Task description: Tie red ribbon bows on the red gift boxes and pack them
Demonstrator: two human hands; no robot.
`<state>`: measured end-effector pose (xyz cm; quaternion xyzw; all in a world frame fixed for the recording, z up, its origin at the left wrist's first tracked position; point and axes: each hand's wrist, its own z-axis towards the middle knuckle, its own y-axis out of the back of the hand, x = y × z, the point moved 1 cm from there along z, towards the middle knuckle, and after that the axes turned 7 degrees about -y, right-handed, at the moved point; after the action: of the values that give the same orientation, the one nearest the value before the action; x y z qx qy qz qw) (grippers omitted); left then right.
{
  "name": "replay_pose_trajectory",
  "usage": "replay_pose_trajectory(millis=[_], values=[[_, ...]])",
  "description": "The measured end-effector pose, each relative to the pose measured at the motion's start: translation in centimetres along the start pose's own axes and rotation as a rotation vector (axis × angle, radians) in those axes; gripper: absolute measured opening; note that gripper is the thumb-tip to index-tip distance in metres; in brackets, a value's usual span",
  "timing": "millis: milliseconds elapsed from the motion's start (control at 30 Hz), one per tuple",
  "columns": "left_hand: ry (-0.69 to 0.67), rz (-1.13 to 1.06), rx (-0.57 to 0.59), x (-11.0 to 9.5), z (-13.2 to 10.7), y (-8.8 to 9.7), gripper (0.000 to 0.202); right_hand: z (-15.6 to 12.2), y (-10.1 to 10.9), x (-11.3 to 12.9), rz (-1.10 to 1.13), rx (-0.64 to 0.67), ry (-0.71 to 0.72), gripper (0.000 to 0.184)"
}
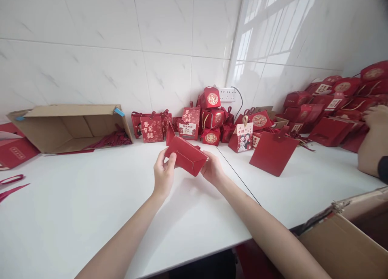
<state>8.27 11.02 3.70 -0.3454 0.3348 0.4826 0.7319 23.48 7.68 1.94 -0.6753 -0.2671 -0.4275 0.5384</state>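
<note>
Between my two hands, above the white table [91, 202], is a red paper gift box [188, 154], tilted so that a face with folded, interlocked flaps points toward me. My left hand [164, 172] grips its left end, with the thumb on the near face. At the right end, my right hand [214, 168] holds the edge, its fingers partly hidden behind the box. A raised red flap [170, 134] stands up at the box's far left. To the right, a red gift bag [274, 153] with a ribbon loop on top stands on the table.
Finished-looking red boxes [211, 117] line the tiled wall. An open cardboard carton [72, 139] with red ribbons lies at the left. More red boxes [327, 109] are heaped at the right, beside another person's arm [371, 141]. A cardboard box [345, 246] stands at the near right.
</note>
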Motion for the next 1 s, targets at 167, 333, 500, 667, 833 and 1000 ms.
replay_pose_trajectory(millis=[167,333,500,667,833,1000], values=[[0.051,0.183,-0.080,2.0,0.2,0.6,0.046,0.0,0.0,0.7,0.040,-0.004,-0.077,0.016],[0.131,0.506,0.024,3.5,-0.2,0.8,0.059,0.1,1.2,1.1,-0.587,-0.348,0.605,0.025],[0.149,0.893,0.462,3.8,-2.0,-0.3,0.050,1.6,3.1,-0.6,-1.060,-0.338,0.572,0.025],[-0.021,1.038,0.687,3.5,-3.7,-0.9,0.054,3.1,3.4,-1.0,-1.140,-0.368,0.481,0.027],[-0.011,1.011,0.711,3.4,-4.0,-0.9,0.057,7.4,1.2,1.6,-1.235,-0.368,0.612,0.042],[-0.005,0.986,0.738,3.4,-4.2,-0.9,0.056,13.2,-0.7,3.2,-1.341,-0.193,0.640,0.035]])
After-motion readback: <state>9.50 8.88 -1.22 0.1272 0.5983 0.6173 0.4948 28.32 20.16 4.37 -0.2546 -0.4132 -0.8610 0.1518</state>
